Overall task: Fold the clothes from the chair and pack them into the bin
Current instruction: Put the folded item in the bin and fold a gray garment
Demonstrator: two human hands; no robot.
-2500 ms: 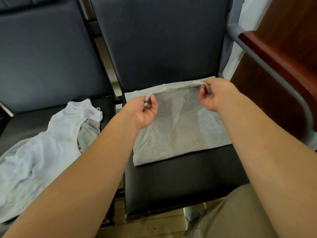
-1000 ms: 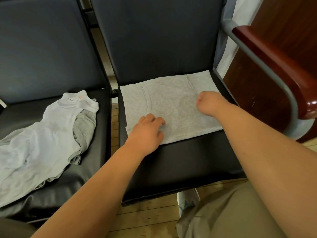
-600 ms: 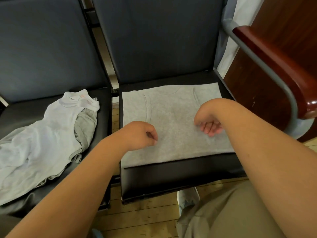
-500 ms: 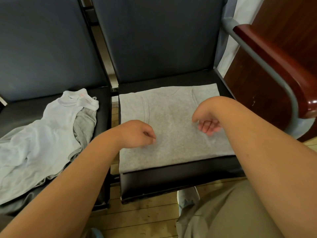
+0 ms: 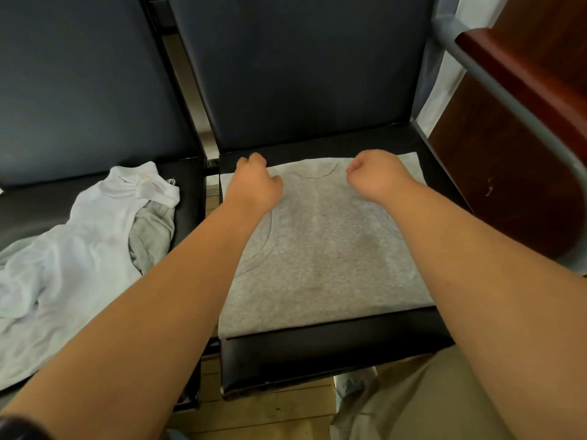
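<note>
Shirt [image 5: 324,258] flat and squared on the right seat [image 5: 317,354] as half a second ago, but no longer hovered over mid-cloth: reached across instead, left hand [image 5: 254,182] and right hand [image 5: 378,173] now at its far edge, fingers curled down onto it. Cannot tell whether pinching yet. Looks like the set-up for one more fold toward the near edge, then off to the bin, not in view, with the heap [image 5: 79,249] on the left seat [image 5: 190,176] yet to do.
</note>
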